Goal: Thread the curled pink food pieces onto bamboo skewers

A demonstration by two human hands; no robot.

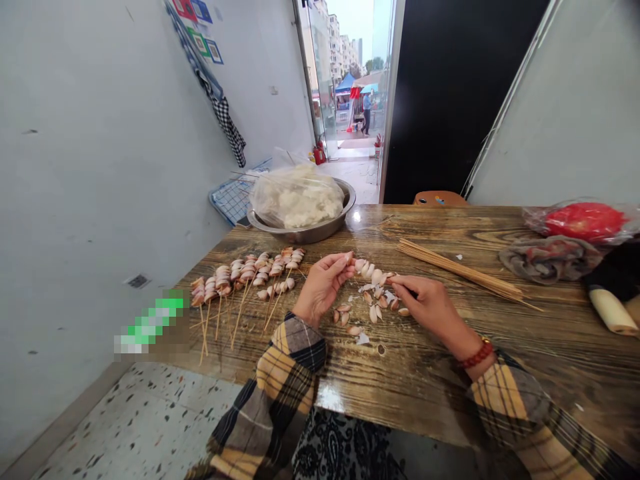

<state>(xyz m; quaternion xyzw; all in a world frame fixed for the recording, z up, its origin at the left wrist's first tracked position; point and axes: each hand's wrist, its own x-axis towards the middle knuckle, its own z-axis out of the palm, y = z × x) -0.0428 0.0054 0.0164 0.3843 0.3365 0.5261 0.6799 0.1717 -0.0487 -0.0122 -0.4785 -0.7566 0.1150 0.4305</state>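
Note:
Garlic cloves (373, 272) sit in a row on a thin skewer, held level just above the table between my two hands. My left hand (325, 285) pinches a garlic clove at the left end of the row. At the other end, my right hand (431, 308) is closed around the skewer, whose lower part is hidden in the fingers. Loose garlic cloves (374, 313) and bits of papery skin (363, 339) lie beneath and between the hands. Several finished-looking garlic skewers (249, 268) lie side by side to the left, sticks pointing toward me.
A bundle of bare bamboo skewers (460, 270) lies right of centre on the wooden table (420, 373). Behind stands a metal basin (305, 233) with a plastic bag (300, 193) of pale stuff. At right are a grey cloth (550, 259) and a red bagged item (585, 221).

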